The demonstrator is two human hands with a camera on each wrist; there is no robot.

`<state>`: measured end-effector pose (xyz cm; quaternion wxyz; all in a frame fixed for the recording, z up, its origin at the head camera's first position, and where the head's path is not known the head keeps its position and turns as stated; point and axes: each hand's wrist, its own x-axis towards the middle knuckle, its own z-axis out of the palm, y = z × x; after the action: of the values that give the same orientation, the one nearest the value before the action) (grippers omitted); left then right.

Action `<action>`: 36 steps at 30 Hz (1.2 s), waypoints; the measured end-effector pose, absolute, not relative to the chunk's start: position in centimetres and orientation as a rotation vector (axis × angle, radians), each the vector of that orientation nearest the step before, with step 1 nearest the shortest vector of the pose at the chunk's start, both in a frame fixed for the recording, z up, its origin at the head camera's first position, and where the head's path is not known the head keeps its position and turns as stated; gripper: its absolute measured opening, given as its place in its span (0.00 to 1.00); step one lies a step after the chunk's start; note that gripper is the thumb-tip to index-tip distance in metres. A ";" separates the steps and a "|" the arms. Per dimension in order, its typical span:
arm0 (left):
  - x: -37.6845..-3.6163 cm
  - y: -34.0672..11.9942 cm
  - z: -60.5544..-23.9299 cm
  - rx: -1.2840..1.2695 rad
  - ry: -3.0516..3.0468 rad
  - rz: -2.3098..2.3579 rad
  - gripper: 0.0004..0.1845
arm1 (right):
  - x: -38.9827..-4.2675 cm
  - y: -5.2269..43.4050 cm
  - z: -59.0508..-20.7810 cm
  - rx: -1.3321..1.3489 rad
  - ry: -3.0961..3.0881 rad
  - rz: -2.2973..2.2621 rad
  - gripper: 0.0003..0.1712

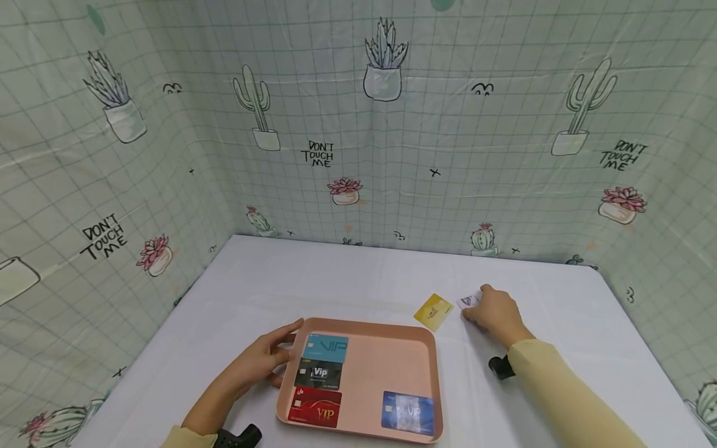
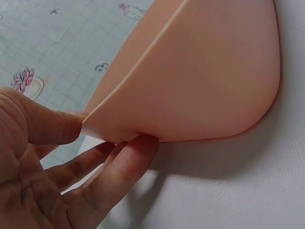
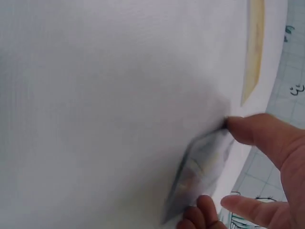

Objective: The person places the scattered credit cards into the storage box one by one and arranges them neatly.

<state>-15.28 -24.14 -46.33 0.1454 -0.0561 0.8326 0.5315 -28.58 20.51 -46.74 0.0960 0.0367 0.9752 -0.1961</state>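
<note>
My left hand (image 1: 256, 363) holds the left side of a pink tray (image 1: 366, 370). In the left wrist view, the thumb is at the tray's rim and the fingertips touch the lower outer wall. Beyond the tray's right back corner, my right hand (image 1: 495, 313) pinches a whitish card (image 1: 467, 302) between thumb and fingers. That card, blurred in the right wrist view, is tilted, one long edge near the cloth. A yellow card (image 1: 434, 312) lies to its left, by the tray's back right corner.
Inside the tray, a light blue VIP card (image 1: 327, 348), a black one (image 1: 319, 374) and a red one (image 1: 315, 407) form a column at left. A blue card (image 1: 407, 413) lies front right. White cloth (image 1: 336, 274) covers the table; patterned fabric (image 1: 392, 137) hangs around it.
</note>
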 end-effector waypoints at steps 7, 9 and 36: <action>-15.1 -24.3 -46.4 -0.152 2.383 1.530 0.37 | -28.4 20.7 -45.8 0.157 2.742 -0.619 0.47; -15.1 -24.4 -46.3 -0.137 2.366 1.534 0.37 | -28.2 20.9 -45.7 0.135 2.741 -0.620 0.44; -15.3 -24.5 -46.5 -0.151 2.385 1.528 0.37 | -27.2 24.8 -44.0 -0.054 2.478 -0.859 0.14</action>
<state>-15.29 -24.47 -46.54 0.1519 -0.0525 0.8310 0.5325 -27.23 24.82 -43.96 0.2562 -0.0200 0.9132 -0.3164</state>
